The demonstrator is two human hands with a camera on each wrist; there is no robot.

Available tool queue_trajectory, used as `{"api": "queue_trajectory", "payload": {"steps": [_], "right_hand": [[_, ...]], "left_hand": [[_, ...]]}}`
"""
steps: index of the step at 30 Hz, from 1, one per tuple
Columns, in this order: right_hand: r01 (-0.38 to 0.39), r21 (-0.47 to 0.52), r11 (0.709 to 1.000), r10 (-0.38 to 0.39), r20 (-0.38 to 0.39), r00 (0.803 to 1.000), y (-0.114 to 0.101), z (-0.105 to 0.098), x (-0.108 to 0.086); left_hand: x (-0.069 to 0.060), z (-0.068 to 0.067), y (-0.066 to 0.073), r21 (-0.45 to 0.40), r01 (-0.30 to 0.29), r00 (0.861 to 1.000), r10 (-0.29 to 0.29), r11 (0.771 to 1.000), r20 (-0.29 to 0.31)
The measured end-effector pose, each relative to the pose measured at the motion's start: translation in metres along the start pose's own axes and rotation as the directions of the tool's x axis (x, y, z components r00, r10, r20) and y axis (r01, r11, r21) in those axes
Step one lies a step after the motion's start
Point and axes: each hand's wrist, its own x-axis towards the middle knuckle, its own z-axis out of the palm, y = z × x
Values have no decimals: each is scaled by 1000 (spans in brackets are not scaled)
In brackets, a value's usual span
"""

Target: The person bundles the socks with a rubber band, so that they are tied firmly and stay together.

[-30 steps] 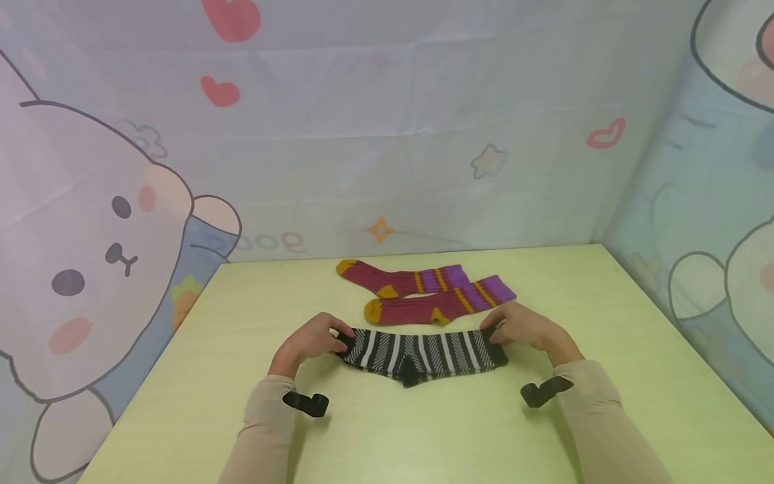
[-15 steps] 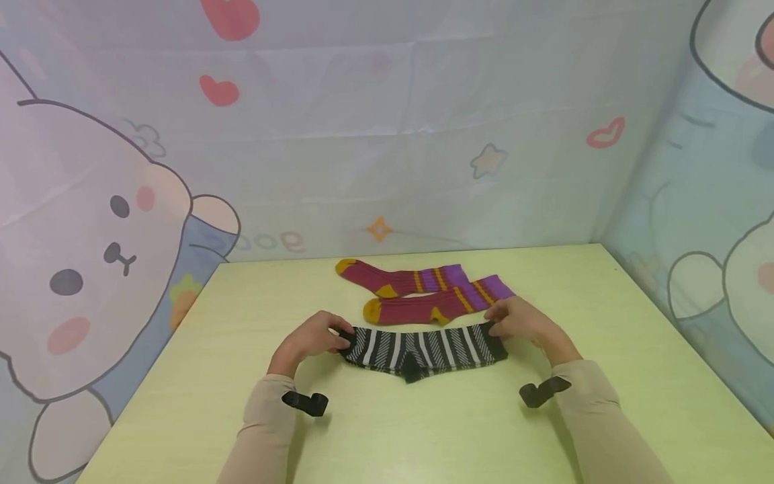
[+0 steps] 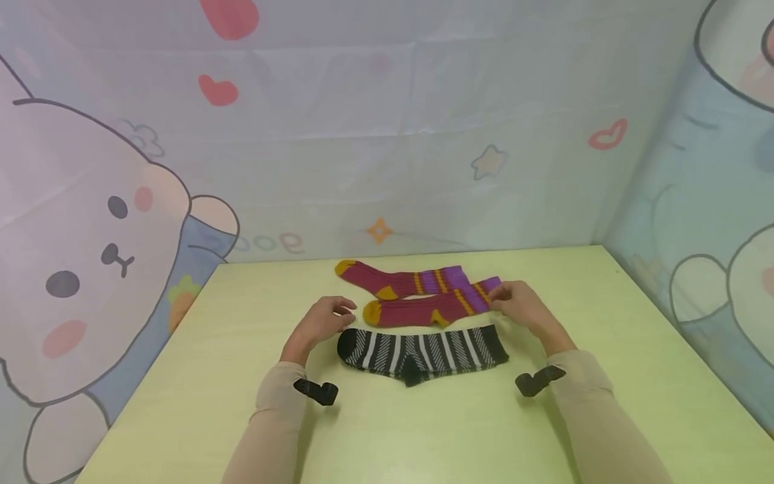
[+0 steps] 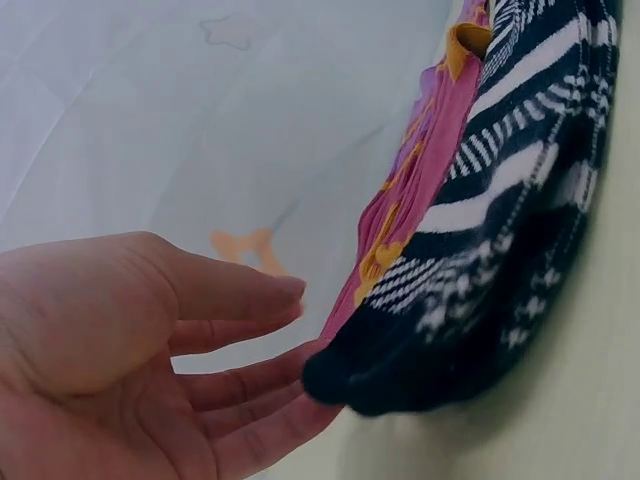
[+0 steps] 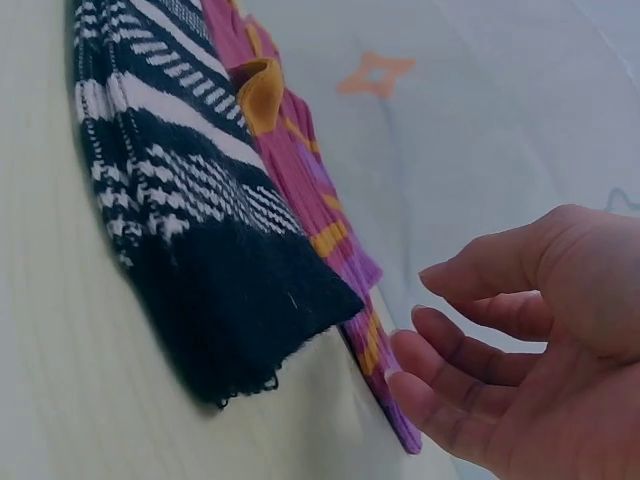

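Note:
A black-and-white patterned sock (image 3: 444, 353) lies flat across the table, toe to the left and cuff to the right; its edge looks doubled in the left wrist view, as if two are stacked. Behind it are two maroon socks with yellow toes and purple cuffs, a nearer one (image 3: 411, 310) and a farther one (image 3: 387, 279). My left hand (image 3: 323, 321) is just beyond the black toe (image 4: 380, 365), thumb and fingers apart, holding nothing. Near the purple cuff of the nearer maroon sock hovers my right hand (image 3: 523, 308), fingers loosely bent around nothing; whether it touches that cuff is unclear.
The pale yellow table (image 3: 393, 430) ends at a printed cloth backdrop (image 3: 338, 161) at the back, with cloth at both sides too. A black wrist camera (image 3: 317, 391) sits on the left sleeve, another black camera (image 3: 540, 381) on the right.
Both hands have let go of the ends of the black-and-white sock and moved up and away toward the back. The sock stays nearly in place, its toe and cuff now uncovered.

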Motion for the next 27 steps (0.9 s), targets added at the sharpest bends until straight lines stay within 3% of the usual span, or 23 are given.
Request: {"api": "queue_trajectory", "payload": {"steps": [9,16,21,27], "right_hand": [[-11,-29,1000,10,-55,998,10,-6,23],[-84,-125,989,78,-58,995,14,-12,36],[-114,-199,973,104,-60,993,18,-14,42],[-147,-215,965,133,-82,988,22,-11,46]], "left_hand": [[22,12,7,-62,77,997,-77,995,-4],[37,17,9,-96,152,988,-154,984,-16],[47,20,7,-91,176,984,-177,980,-5],[54,22,5,-64,205,979,-205,977,4]]}}
